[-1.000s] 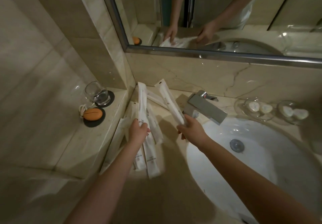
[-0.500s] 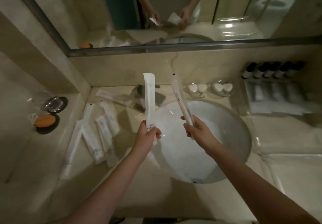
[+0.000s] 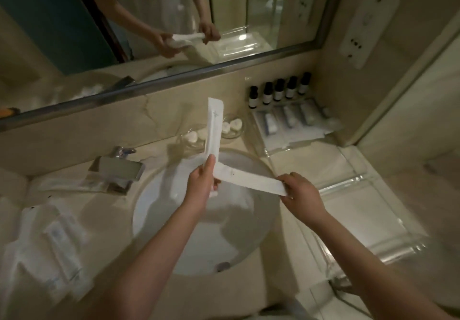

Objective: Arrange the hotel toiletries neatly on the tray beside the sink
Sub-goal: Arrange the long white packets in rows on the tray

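The left hand (image 3: 201, 185) is closed around the lower end of a long white packet (image 3: 212, 130); the thumb lies up along the packet's face, and the packet rises from this grip almost upright, its top end reaching toward the mirror's (image 3: 174, 33) frame. The right hand (image 3: 300, 192) pinches the near end of a second white packet (image 3: 249, 179) between thumb and fingertips, knuckles turned up. That packet runs from the right grip leftward and slightly up, and its far end meets the left grip, where the two packets cross just above the left thumb. Whether the left fingers also clamp that end cannot be told.

Both forearms reach forward from the lower edge of the view, the left from the lower left, the right from the lower right, converging so that both grips hang over the sink (image 3: 159, 207), clear of the basin.

Beyond the left grip stand two small glass dishes (image 3: 235, 130) holding white round pieces. To the left of that grip is the tap (image 3: 117, 170), with a clear wrapper lying under it. Further left and nearer, more white packets (image 3: 49, 240) lie blurred on the tabletop (image 3: 119, 294).

To the right of the right grip and nearer lies a clear tray (image 3: 368, 220) on the tabletop. Beyond that grip, by the wall, a second clear tray (image 3: 293, 143) carries a row of five dark-capped bottles (image 3: 278, 90) and small white items in front of them.
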